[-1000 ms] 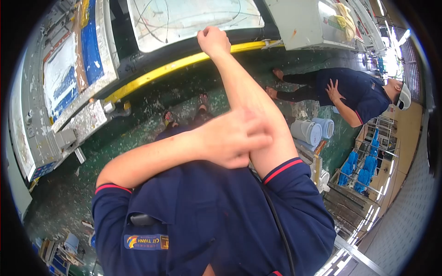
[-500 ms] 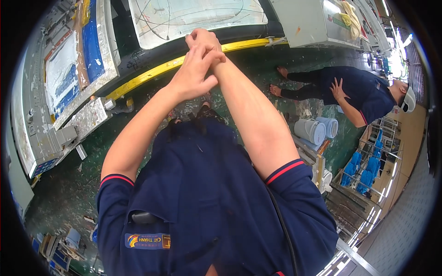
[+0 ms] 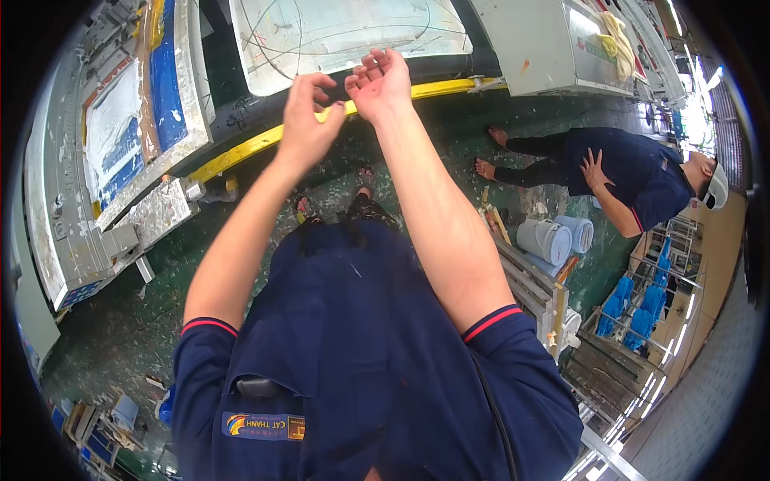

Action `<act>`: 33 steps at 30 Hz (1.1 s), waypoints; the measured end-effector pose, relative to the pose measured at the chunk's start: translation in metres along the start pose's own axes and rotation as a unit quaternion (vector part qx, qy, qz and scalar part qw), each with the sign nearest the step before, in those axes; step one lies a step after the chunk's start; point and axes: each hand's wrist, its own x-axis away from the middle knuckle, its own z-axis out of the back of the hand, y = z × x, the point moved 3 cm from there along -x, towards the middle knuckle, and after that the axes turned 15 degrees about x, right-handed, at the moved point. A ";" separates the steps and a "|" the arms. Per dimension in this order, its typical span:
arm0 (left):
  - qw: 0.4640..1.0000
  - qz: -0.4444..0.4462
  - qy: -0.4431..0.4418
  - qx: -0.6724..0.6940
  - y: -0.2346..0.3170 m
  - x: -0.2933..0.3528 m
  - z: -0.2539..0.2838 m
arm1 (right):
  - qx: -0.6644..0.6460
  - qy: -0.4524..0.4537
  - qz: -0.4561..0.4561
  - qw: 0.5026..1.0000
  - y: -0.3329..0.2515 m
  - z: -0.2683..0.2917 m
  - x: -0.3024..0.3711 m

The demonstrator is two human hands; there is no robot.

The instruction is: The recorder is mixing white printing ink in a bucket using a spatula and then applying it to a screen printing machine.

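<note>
Workshop floor (image 3: 120, 337): dark green, speckled all over with pale chips and paint flecks. Yellow bar (image 3: 241, 152): long, curved by the lens, runs across the upper middle of the view along the edge of a black machine base; taken here as landmark. Above the bar: a large pale panel (image 3: 345, 36) marked with thin curved lines. Left of the bar: a framed printing screen (image 3: 120, 136), metal-edged, smeared white and blue. Right of the bar's far end: a grey metal cabinet (image 3: 553, 44) with a yellow cloth (image 3: 616, 32) on top. Below and right of the bar: a co-worker (image 3: 626, 172) in a dark blue shirt, barefoot on the floor, and two pale lidded buckets (image 3: 549, 239) beside a wooden rack. Left hand (image 3: 309, 120): raised directly over the bar, fingers curled inward, thumb and forefinger nearly meeting; whether anything is pinched between them cannot be told. Right hand (image 3: 381, 80): just beside the left, over the same stretch of bar, palm facing up, fingers loosely bent, nothing visible in it. The two hands are close, with a narrow gap between their fingertips.
</note>
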 end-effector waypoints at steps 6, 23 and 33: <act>0.933 0.224 -0.137 0.248 0.066 0.087 -0.088 | -0.112 0.022 0.046 0.992 -0.047 0.022 -0.027; 0.852 0.233 -0.415 0.215 0.045 0.114 -0.022 | 0.290 -0.098 0.292 0.906 -0.059 -0.042 0.031; 0.866 0.484 -0.125 -0.027 -0.190 0.073 0.065 | 0.621 -0.475 0.476 0.403 0.173 -0.071 0.221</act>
